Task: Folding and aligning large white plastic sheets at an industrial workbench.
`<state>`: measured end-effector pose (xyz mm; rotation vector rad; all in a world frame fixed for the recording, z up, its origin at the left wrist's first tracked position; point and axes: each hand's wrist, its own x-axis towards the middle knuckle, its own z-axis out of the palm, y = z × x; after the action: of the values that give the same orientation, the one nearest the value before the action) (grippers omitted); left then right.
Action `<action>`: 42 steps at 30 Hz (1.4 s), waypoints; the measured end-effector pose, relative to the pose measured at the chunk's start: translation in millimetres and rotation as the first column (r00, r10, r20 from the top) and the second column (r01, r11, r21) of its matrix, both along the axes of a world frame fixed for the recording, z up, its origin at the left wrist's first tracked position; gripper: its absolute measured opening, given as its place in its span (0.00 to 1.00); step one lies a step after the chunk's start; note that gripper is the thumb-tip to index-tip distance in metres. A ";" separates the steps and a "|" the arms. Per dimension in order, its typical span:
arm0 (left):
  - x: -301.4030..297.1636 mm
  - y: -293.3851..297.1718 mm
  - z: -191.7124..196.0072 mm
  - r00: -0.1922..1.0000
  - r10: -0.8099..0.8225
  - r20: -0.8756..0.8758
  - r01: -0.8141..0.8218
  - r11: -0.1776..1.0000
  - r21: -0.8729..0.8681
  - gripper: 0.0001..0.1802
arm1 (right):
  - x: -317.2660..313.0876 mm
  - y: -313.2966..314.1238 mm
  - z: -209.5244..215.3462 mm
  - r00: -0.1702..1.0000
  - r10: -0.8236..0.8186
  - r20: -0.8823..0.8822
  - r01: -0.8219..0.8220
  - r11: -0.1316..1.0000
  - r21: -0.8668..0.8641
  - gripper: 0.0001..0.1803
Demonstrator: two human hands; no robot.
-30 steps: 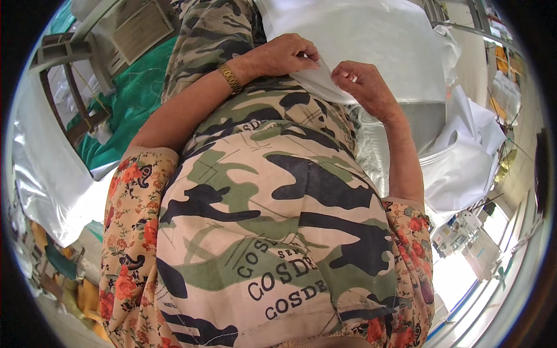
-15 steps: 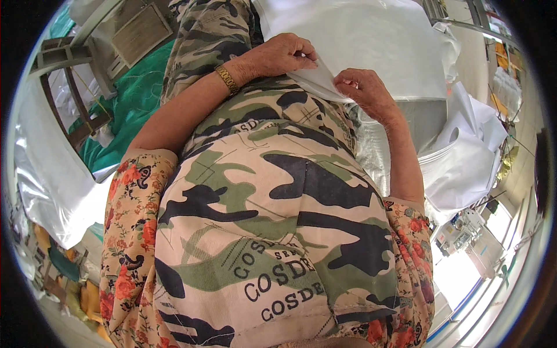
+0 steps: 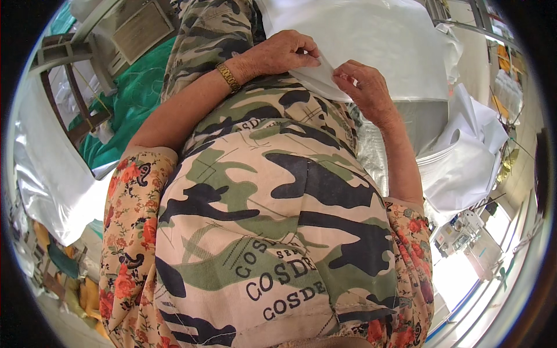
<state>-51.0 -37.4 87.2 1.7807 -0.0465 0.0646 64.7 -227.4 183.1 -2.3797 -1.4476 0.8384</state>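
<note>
white sheet (image 3: 371,52) cut off above, clutter (image 3: 64,261) blurred

We look down on a camouflage-clad lap (image 3: 270,100), with a smooth white sheet (image 3: 371,46) lying over part of it. What bears the far end of that sheet we cannot tell. To the right, crumpled white sheeting (image 3: 467,136) lies in folds, its support hidden from us.

Sheet (image 3: 377,52) ahead of apron (image 3: 261,191), tarp (image 3: 130,110) left, other sheeting (image 3: 464,174) right
</note>
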 end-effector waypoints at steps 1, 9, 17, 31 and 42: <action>-0.8 -0.5 1.1 1.000 -0.001 0.004 0.001 1.000 0.004 0.16 | -1.0 0.4 -2.7 1.000 0.017 0.015 -0.018 0.998 0.058 0.09; 3.7 -5.8 -8.5 0.997 -0.002 0.072 0.005 0.999 -0.034 0.16 | -9.4 7.4 -4.4 1.000 -0.002 0.007 0.000 0.985 0.171 0.08; 0.2 -9.3 -0.3 0.991 -0.045 0.127 0.041 0.999 0.034 0.13 | -15.4 8.0 -6.3 0.997 -0.064 0.032 0.060 0.992 0.113 0.09; -3.4 -13.1 3.1 0.980 0.014 0.197 -0.033 0.995 0.097 0.11 | -18.4 -4.8 -2.4 0.991 -0.101 0.090 0.098 0.995 0.030 0.09; -5.2 -13.9 5.1 0.982 0.031 0.188 -0.048 0.995 0.088 0.10 | -21.1 -7.9 -0.8 0.989 -0.110 0.097 0.105 0.993 0.056 0.08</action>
<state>-56.1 -51.3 92.3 1.8632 -0.1511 0.2614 43.6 -235.3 182.3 -2.4683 -1.3453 0.6581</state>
